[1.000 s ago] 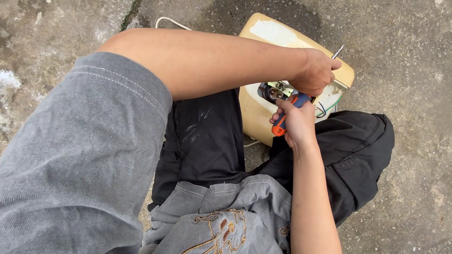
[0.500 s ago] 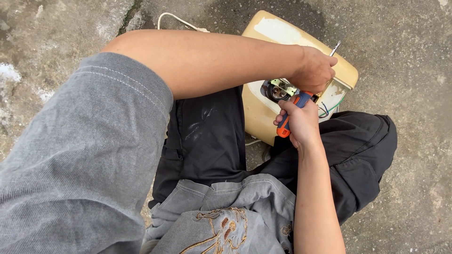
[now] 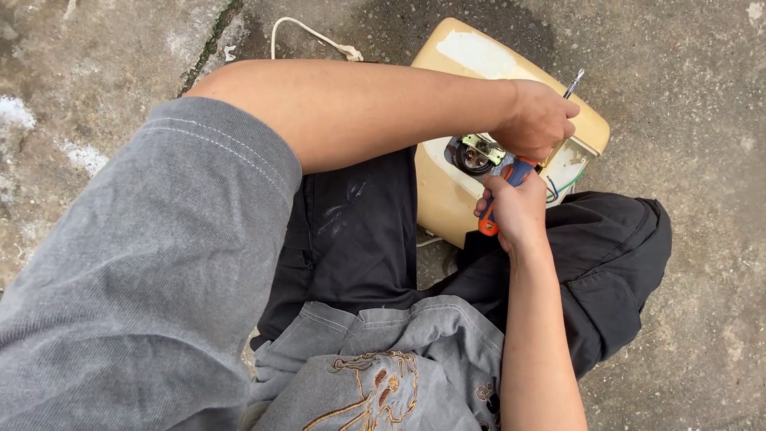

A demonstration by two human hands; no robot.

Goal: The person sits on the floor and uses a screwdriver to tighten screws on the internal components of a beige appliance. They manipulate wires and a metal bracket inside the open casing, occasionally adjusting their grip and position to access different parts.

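Two hands [image 3: 523,172] grip tools over cream casing [image 3: 447,203].

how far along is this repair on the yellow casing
Done: the cream-yellow casing lies on the concrete with an opening exposing a small motor-like part and coloured wires. In hand: the right hand grips an orange-and-blue handled tool at that part, while the left hand holds a metal-tipped screwdriver. Left: the part sits in the opening, wires loose, nothing closed up.
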